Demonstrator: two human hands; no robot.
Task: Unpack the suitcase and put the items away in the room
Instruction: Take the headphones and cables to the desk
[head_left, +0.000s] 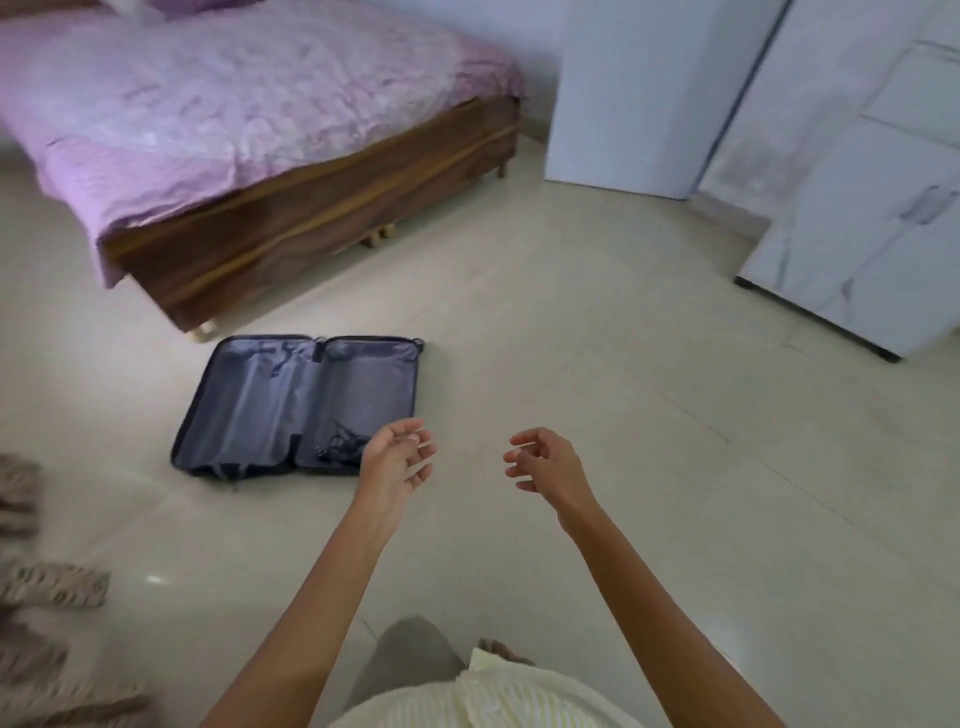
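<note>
A dark blue suitcase (291, 402) lies open flat on the tiled floor beside the bed's corner. Both halves show grey lining; only a tangle of dark straps (340, 441) lies in its right half. My left hand (397, 460) hovers over the suitcase's near right corner, fingers loosely curled, holding nothing. My right hand (540, 462) hangs level with it over bare floor to the right, fingers also loosely curled and holding nothing.
A wooden bed (322, 208) with a purple cover (218, 98) stands behind the suitcase. A white wardrobe (852, 171) with an open door (639, 93) stands at the right. Patterned cloth (47, 592) lies at the left edge. Pale floor tiles spread between them.
</note>
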